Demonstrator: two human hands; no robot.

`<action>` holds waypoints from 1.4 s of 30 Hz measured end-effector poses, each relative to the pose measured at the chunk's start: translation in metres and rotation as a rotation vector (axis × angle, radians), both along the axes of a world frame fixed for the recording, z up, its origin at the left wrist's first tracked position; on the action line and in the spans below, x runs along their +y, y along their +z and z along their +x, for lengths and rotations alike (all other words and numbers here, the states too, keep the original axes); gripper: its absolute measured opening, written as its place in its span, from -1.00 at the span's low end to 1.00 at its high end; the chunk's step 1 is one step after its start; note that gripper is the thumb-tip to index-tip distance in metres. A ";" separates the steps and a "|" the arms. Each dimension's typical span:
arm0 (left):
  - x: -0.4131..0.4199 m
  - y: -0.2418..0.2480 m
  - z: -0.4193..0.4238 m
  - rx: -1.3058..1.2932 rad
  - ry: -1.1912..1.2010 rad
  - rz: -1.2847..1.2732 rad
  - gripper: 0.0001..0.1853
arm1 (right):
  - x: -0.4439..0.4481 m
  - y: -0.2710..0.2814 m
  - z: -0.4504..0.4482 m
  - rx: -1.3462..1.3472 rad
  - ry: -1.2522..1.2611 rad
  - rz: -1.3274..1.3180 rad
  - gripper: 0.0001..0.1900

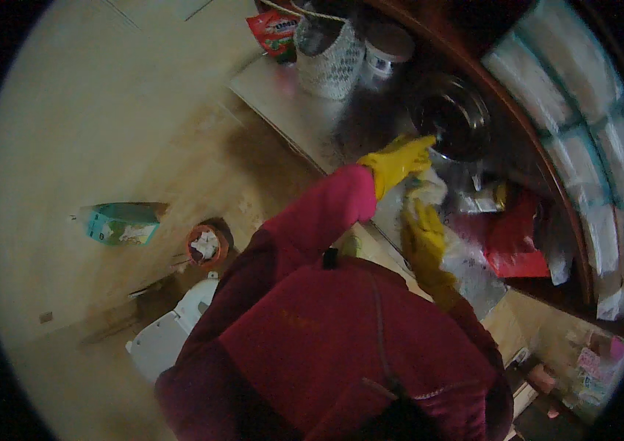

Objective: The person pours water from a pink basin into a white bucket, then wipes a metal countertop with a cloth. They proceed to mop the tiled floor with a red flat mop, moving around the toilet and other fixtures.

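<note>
Yellow rubber gloves cover both of my hands over a grey countertop (312, 118). My left hand (403, 160) reaches to the near rim of a dark round basin (447, 118) with a shiny edge; its fingers point right. Lower down, my right hand (425, 237) has its fingertips at a crumpled whitish cloth (430, 190). The cloth lies between the two hands, and blur hides which of them grips it. A red bag or box (518, 242) lies to the right of my right hand, beside a small pale packet (480, 201).
A white woven basket (328, 60), a red pouch (273, 33) and a lidded jar (386, 52) stand at the counter's far end. Panes with teal edges (576, 116) line the right. A toilet (174, 328), a wastebasket (207, 245) and a teal package (121, 223) are at left.
</note>
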State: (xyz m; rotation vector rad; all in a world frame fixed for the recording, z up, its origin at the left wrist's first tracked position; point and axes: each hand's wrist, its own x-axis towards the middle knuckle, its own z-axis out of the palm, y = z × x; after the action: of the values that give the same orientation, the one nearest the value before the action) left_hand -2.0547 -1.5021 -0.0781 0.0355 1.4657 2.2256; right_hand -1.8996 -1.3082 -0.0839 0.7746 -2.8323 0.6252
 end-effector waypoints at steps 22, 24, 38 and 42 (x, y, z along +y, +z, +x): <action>-0.340 0.029 -0.033 0.475 0.788 -0.911 -0.40 | -0.442 -0.024 -0.233 0.137 0.293 -0.071 -0.54; -0.349 0.044 -0.064 0.519 0.829 -0.979 -0.40 | -0.438 -0.023 -0.229 0.133 0.273 -0.073 -0.53; -0.364 0.023 -0.114 0.338 0.509 -1.003 -0.45 | -0.257 0.030 -0.100 -0.027 -0.244 -0.136 -0.47; -0.376 0.032 -0.097 0.304 0.503 -0.982 -0.41 | -0.255 0.100 -0.119 0.433 -0.394 -0.337 -0.42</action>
State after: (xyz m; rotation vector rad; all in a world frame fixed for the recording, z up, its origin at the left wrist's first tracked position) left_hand -2.1514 -1.8783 -0.0458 -0.3579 2.8318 1.6015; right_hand -2.0189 -1.5631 0.0163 0.2425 -2.3034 0.7341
